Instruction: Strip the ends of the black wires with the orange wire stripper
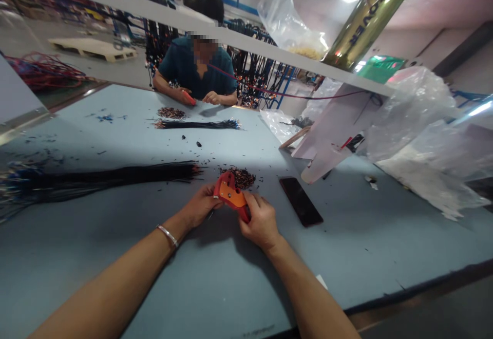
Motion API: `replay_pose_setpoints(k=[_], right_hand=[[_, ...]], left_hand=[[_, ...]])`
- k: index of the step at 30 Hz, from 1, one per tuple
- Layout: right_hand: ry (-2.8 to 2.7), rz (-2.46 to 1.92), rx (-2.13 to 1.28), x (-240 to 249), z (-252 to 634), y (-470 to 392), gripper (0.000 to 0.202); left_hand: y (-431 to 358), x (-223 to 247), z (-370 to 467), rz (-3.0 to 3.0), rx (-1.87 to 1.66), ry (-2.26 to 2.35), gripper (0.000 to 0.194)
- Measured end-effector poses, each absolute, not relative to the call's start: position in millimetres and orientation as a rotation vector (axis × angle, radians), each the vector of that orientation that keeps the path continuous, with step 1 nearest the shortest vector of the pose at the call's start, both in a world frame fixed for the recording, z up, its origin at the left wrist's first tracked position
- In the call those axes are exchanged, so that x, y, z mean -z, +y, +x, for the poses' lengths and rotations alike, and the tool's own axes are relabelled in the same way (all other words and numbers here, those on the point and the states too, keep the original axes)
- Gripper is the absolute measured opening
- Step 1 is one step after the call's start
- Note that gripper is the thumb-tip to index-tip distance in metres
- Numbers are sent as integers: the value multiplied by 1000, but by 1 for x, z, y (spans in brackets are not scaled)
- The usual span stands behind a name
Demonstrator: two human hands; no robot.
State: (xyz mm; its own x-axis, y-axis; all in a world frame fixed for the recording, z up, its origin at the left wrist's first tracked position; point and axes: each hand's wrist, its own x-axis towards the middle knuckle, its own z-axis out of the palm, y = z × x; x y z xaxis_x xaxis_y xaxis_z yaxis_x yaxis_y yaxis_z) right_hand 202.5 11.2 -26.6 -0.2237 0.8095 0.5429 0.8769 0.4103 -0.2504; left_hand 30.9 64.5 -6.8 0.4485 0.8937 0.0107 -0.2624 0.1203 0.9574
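My right hand (262, 222) is wrapped around the handles of a red and orange wire stripper (235, 199), its head pointing left and away from me. At the tool's head, my left hand (202, 205) is closed, fingers pinched together. A short dark length of black wire (210, 214) shows below its fingers; the rest is hidden. Just beyond the tool lies a pile of small black and copper-coloured scraps (241, 177). Left of my hands, a long bundle of black wires (115, 177) stretches across the table, its reddish ends nearest the stripper.
A dark phone (301, 201) lies right of my hand. Across the table (185, 282), a co-worker (198, 67) holds a red tool near another wire bundle (198, 124) and scrap pile (171, 113). Plastic bags (412, 118) and a white upright (323, 123) stand at the right.
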Motion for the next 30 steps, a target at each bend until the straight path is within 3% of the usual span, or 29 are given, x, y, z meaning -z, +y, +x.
replay_pose_setpoints(k=[4, 15, 21, 25, 30], right_hand=[[-2077, -1458, 146, 31, 203, 14, 42], [-2099, -1572, 134, 32, 201, 21, 28], [-1993, -1615, 38, 23, 198, 19, 40], [-1842, -1506, -315, 5, 197, 13, 45], [-1384, -1189, -1365, -9, 201, 7, 34]], left_hand=[[67, 9, 32, 1078, -959, 719, 19], [72, 15, 32, 1014, -978, 735, 27], [73, 16, 32, 997, -1018, 763, 34], [72, 12, 31, 987, -1068, 749, 34], [74, 8, 29, 924, -1127, 779, 27]])
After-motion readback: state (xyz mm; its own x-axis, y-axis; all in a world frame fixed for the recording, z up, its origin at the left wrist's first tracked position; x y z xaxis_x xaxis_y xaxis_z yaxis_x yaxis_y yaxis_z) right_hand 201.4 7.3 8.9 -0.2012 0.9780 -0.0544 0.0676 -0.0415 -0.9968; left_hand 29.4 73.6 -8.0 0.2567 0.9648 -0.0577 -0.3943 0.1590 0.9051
